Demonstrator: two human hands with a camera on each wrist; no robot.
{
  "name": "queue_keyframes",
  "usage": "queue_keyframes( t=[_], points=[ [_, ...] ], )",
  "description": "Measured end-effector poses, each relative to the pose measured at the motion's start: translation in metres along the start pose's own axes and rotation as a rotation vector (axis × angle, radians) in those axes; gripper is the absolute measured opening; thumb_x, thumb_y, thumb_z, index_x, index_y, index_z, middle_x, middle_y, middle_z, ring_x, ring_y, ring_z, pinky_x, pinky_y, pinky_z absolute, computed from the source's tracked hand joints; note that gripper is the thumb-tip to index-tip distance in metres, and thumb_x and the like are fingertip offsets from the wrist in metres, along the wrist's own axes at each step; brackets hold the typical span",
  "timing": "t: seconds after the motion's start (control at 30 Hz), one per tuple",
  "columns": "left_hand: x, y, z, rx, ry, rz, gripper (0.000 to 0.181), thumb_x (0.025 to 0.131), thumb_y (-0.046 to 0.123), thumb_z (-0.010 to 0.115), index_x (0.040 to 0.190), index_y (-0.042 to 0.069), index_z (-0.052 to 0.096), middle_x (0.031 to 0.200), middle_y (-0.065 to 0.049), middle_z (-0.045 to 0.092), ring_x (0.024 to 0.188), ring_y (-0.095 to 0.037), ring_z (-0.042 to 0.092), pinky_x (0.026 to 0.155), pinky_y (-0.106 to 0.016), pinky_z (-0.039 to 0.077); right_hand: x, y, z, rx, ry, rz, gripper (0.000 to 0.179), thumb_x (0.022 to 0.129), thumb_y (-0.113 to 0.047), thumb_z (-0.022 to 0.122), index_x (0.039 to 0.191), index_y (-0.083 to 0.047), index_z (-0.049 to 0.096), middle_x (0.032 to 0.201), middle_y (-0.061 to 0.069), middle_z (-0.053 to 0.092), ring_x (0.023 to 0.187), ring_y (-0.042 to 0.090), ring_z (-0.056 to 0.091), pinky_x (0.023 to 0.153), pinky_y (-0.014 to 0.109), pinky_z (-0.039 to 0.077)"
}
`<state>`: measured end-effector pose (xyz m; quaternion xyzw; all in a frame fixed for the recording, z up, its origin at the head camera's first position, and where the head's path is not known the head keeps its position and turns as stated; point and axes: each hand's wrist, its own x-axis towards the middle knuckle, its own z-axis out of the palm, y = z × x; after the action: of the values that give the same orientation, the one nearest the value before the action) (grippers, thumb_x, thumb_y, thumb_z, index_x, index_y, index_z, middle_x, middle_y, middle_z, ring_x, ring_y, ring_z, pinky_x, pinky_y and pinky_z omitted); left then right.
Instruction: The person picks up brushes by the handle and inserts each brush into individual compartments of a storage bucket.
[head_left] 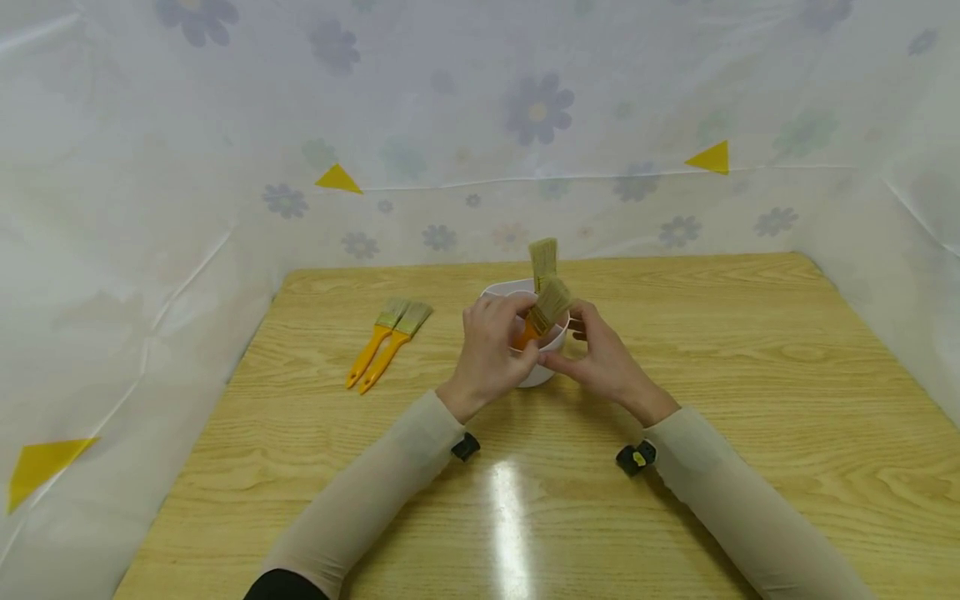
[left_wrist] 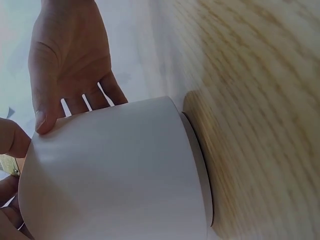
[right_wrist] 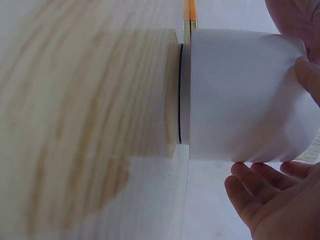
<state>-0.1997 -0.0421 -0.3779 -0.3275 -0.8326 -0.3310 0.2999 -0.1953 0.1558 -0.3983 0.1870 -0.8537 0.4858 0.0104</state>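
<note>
A white round container [head_left: 536, 377] with inner dividers stands on the table. My left hand [head_left: 487, 346] reaches over its left rim and pinches a paintbrush [head_left: 553, 302], bristles up and leaning right, its orange handle partly inside the container. My right hand [head_left: 606, 354] holds the container's right side, thumb at the front and fingers [right_wrist: 250, 185] along the wall. Another paintbrush [head_left: 543, 257] stands bristles up at the back of the container, its handle hidden. The container's wall [left_wrist: 115, 175] fills much of the left wrist view.
Two paintbrushes [head_left: 390, 346] with orange handles lie side by side on the wooden table [head_left: 750, 375], left of the container. Flower-patterned sheeting [head_left: 450, 108] with yellow triangles surrounds the table at the back and sides.
</note>
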Motion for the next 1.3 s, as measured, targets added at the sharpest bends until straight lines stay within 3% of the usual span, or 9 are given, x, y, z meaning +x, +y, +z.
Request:
queue_keyframes(
  t=[0.3, 0.77, 1.3],
  points=[
    [0.0037, -0.0035, 0.0009, 0.033, -0.045, 0.023, 0.043, 0.074, 0.014, 0.069, 0.116, 0.011, 0.058, 0.104, 0.000, 0.063, 0.098, -0.022, 0.050, 0.083, -0.042, 0.031, 0.0002, -0.0006, -0.0004, -0.017, 0.004, -0.015, 0.077, 0.080, -0.046, 0.074, 0.139, -0.016, 0.034, 0.141, 0.005, 0.039, 0.126, 0.029, 0.043, 0.101, 0.051, 0.038],
    [0.0060, -0.0058, -0.0023, 0.025, -0.114, 0.034, 0.032, 0.079, 0.018, 0.068, 0.110, 0.013, 0.063, 0.106, 0.002, 0.064, 0.099, -0.021, 0.049, 0.083, -0.044, 0.030, 0.0001, -0.0012, -0.0017, -0.022, -0.022, -0.006, 0.084, 0.082, -0.044, 0.073, 0.146, -0.014, 0.028, 0.143, 0.010, 0.037, 0.127, 0.033, 0.042, 0.101, 0.054, 0.036],
    [0.0052, -0.0057, -0.0033, 0.010, -0.107, 0.028, 0.031, 0.079, 0.016, 0.068, 0.109, 0.012, 0.065, 0.105, 0.000, 0.063, 0.101, -0.021, 0.049, 0.083, -0.044, 0.029, 0.0004, 0.0002, -0.0018, -0.022, -0.028, 0.009, 0.084, 0.082, -0.041, 0.073, 0.147, -0.014, 0.026, 0.144, 0.010, 0.036, 0.128, 0.033, 0.042, 0.101, 0.055, 0.035]
  ],
)
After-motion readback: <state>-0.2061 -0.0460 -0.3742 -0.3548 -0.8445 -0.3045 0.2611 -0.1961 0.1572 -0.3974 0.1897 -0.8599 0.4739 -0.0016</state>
